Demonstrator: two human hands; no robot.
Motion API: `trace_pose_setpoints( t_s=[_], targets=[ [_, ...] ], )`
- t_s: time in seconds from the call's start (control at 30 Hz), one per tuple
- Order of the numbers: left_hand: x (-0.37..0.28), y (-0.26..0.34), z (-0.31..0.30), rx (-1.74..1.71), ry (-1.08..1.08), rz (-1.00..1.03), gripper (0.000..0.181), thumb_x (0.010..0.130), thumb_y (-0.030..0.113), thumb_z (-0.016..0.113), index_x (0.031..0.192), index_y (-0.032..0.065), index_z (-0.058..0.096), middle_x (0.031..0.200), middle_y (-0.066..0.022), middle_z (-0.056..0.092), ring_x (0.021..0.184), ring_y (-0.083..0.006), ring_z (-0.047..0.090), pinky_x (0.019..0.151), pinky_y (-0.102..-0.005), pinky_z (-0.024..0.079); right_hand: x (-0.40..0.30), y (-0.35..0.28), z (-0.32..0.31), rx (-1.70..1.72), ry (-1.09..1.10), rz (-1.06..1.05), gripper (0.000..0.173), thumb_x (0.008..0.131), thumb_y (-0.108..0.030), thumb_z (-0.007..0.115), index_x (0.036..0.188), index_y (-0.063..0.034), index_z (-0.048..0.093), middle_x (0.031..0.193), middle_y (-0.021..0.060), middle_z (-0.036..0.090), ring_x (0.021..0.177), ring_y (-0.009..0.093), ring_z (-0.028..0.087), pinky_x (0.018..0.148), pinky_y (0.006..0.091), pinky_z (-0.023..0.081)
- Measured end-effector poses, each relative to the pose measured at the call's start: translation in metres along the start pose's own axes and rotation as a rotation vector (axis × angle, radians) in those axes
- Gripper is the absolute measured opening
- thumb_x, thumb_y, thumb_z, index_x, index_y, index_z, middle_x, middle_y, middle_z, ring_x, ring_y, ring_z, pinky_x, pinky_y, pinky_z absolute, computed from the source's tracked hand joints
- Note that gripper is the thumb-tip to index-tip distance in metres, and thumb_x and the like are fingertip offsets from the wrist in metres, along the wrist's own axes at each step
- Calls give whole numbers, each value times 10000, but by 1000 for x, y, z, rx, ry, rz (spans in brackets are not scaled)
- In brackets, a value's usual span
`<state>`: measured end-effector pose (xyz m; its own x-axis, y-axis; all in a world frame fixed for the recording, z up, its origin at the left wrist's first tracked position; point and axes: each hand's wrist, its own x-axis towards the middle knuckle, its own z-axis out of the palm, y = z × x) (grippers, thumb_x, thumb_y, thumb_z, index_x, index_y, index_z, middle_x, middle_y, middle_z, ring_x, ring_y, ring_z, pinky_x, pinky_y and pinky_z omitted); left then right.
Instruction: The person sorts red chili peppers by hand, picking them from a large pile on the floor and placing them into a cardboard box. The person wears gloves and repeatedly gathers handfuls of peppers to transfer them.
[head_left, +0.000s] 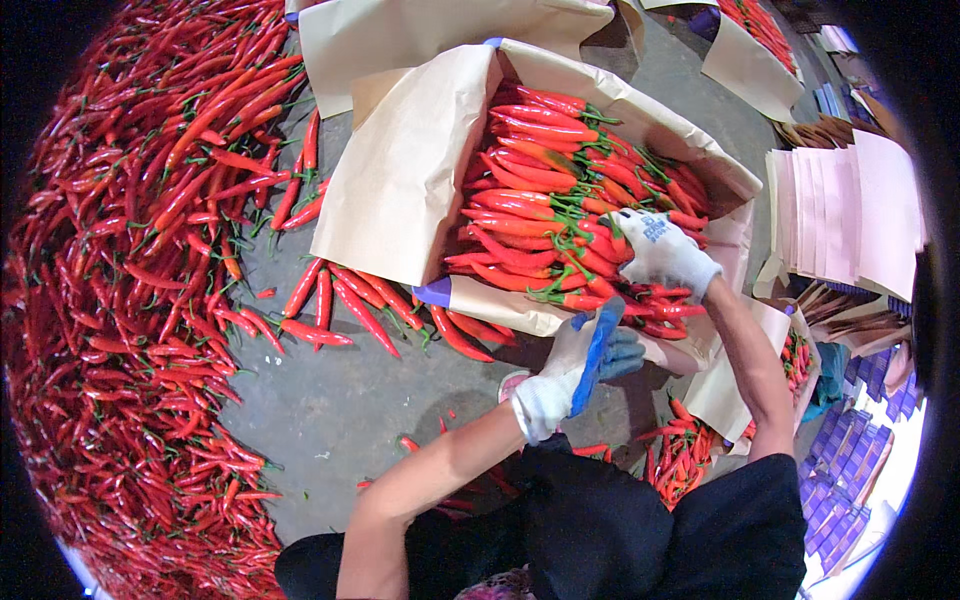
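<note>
A paper-lined crate (397, 172) in front of me holds rows of red chili peppers (525, 202), their green stems meeting along the middle. My right hand (660, 244), in a white coated work glove, rests on the chilies at the crate's right half; its fingertips bend over the stems, and whether they grip one is hidden. My left hand (592, 356), in a white and blue glove, is at the crate's near edge, fingers extended and partly spread, with nothing seen in it. Brown paper flaps fold out over the crate's sides, and purple corners show beneath.
A large heap of red chilies (135, 300) covers the floor at left, with loose chilies (360, 307) beside the crate. Other paper-lined boxes stand at top and right. Stacked paper sheets (840, 210) and purple crates (847, 465) are at far right.
</note>
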<state>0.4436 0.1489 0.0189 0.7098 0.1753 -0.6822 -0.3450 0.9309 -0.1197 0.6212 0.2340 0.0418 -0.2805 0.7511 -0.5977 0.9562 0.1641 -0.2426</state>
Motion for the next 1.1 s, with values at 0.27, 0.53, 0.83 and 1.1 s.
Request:
trace_pose_setpoints(
  t_s=[0.27, 0.53, 0.83, 1.1],
  targets=[
    [-65, 34, -42, 482, -93, -21, 370, 918, 238, 547, 1206, 11, 496, 965, -145, 651, 864, -221, 649, 701, -328, 552, -31, -11, 11, 56, 593, -1, 473, 707, -212, 687, 1130, -67, 534, 1076, 147, 575, 1011, 328, 544, 880, 415, 420],
    [-193, 80, -122, 1282, 75, 452, 286, 841, 205, 558, 1086, 59, 569, 731, -69, 608, 625, -113, 567, 591, -293, 486, -18, -37, 58, -28, 565, -44, 386, 725, -134, 653, 1087, -34, 562, 992, 186, 585, 917, 376, 565, 819, 418, 460],
    [-270, 1, -295, 1742, 841, 434, 298, 764, 287, 600, 909, 28, 569, 781, -189, 609, 751, -337, 616, 655, -425, 487, -23, -177, 6, 179, 608, -488, 248, 768, -51, 627, 1006, 11, 594, 993, 175, 590, 892, 311, 594, 801, 377, 480],
    [-221, -122, -348, 1380, 124, 793, 265, 750, 231, 651, 945, 54, 616, 803, -180, 617, 787, -282, 623, 694, -413, 467, 32, -350, 68, -338, -528, -1104, 491, 783, -341, 643, 1172, -72, 511, 985, 181, 575, 957, 340, 570, 829, 413, 454]
  ],
)
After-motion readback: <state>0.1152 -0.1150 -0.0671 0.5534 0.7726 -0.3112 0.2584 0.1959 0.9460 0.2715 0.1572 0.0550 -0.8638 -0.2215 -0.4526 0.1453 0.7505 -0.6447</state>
